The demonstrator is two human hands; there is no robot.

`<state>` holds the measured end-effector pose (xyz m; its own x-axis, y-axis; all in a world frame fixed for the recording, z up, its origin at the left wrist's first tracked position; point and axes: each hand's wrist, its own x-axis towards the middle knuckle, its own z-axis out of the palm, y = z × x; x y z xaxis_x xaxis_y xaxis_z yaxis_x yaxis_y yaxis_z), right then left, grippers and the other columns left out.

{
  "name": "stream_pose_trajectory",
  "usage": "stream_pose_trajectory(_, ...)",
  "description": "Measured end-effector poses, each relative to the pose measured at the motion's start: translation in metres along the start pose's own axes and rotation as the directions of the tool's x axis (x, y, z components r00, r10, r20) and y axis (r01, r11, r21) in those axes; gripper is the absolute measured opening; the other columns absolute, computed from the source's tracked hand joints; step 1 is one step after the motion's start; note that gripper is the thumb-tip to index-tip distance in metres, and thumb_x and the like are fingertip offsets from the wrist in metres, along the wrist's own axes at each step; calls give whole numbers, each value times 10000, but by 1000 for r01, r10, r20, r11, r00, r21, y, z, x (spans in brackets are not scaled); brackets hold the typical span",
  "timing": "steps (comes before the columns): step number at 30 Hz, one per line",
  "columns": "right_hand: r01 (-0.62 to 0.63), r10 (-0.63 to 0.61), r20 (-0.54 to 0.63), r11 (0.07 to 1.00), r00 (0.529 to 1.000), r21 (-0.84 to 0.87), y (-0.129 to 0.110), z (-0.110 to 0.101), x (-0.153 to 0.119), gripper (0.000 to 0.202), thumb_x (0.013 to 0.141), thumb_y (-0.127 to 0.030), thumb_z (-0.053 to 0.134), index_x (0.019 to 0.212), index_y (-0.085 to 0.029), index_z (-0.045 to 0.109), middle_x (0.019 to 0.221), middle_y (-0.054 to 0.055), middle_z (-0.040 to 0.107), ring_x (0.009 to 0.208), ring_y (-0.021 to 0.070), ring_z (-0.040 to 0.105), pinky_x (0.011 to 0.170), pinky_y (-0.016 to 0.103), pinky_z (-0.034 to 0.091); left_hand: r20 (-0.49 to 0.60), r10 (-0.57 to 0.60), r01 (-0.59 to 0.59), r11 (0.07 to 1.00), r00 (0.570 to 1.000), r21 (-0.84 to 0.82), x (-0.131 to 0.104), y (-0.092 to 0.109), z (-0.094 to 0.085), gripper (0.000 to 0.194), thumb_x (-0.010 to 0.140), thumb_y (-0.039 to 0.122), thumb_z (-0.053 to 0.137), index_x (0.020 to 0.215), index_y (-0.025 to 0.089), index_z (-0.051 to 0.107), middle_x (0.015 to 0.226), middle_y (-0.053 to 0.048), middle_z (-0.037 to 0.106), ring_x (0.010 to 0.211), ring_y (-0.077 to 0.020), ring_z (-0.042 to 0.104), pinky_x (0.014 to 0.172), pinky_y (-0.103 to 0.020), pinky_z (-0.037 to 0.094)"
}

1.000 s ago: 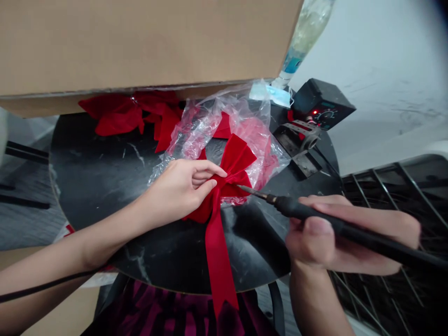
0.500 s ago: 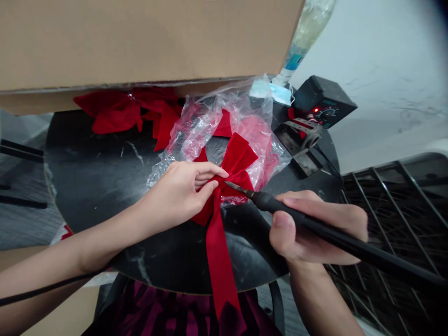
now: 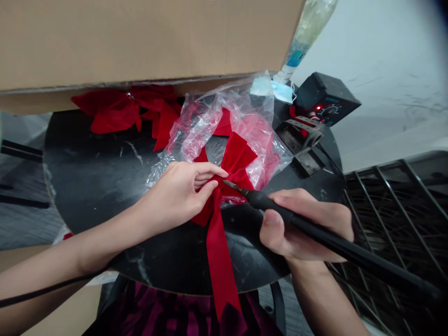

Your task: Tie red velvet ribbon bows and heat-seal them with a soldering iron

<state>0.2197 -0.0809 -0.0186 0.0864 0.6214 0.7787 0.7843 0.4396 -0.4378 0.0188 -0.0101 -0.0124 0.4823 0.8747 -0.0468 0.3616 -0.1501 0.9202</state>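
A red velvet bow (image 3: 238, 154) lies at the middle of the table, partly over clear plastic. My left hand (image 3: 191, 189) pinches the bow near its centre knot, thumb below and fingers above. One long ribbon tail (image 3: 220, 261) hangs toward me over the table's front edge. In my right hand (image 3: 308, 224) is a black soldering iron (image 3: 297, 219), gripped like a pen. Its pointed metal tip rests at the bow's centre, just right of my left fingertips; whether it presses into the fabric I cannot tell.
Behind the bow spreads a clear plastic bag (image 3: 199, 133) with red pieces in it. More red bows (image 3: 115, 109) lie at the back left, before a cardboard box (image 3: 147, 42). A black soldering station (image 3: 327, 100) with a lit red light and an iron stand (image 3: 308, 140) sit at right.
My right hand and the soldering iron have shifted slightly left, the tip moving a little further toward the bow's centre. My left hand holds its place.
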Motion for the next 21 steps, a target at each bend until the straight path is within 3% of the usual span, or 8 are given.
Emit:
stream_pose_trajectory(2,-31,31,-21,999,999,30,1,2,-1,49,778,-270,699,807,-246,668,666,-1,712,540,187,695,463,289,526,-1,14,-14,1000,1000,11,0,0,0,241,923,165,658,1134,149,773,1088,-23,824,937,-156,792,910,-205,628)
stream_pose_trajectory(6,49,-52,57,997,997,65,7,0,4,97,751,-256,717,838,-248,674,658,-19,723,505,173,689,416,261,506,-11,54,-53,997,998,52,0,-1,1,245,928,155,645,1138,150,771,1072,-16,826,903,-147,792,910,-208,627)
stream_pose_trajectory(9,141,-141,-6,982,990,124,8,-3,11,76,743,-203,681,809,-237,665,585,-40,671,452,141,650,382,220,470,-14,64,-63,997,998,50,-1,-2,1,255,934,153,634,1151,156,767,1087,-12,824,923,-142,790,908,-195,622)
stream_pose_trajectory(12,184,-189,20,971,982,155,6,-5,13,114,727,-178,674,830,-227,672,577,-46,654,437,131,632,382,212,471,-11,69,-68,997,998,45,-1,-3,0,271,933,148,630,1168,155,763,1107,-17,821,947,-144,788,907,-191,621)
stream_pose_trajectory(16,197,-195,-31,970,980,144,5,-4,8,161,729,-188,692,880,-243,687,614,-42,686,445,146,645,388,232,499,-10,74,-73,997,997,38,-2,-3,0,274,928,136,628,1166,153,763,1087,-19,823,930,-145,790,903,-198,625)
stream_pose_trajectory(21,178,-179,-2,976,984,124,6,-1,6,170,742,-169,681,886,-260,690,609,-39,694,440,151,647,375,234,502,-12,86,-85,996,996,41,-1,-2,1,276,930,138,625,1170,151,762,1083,-27,825,918,-150,792,895,-206,630)
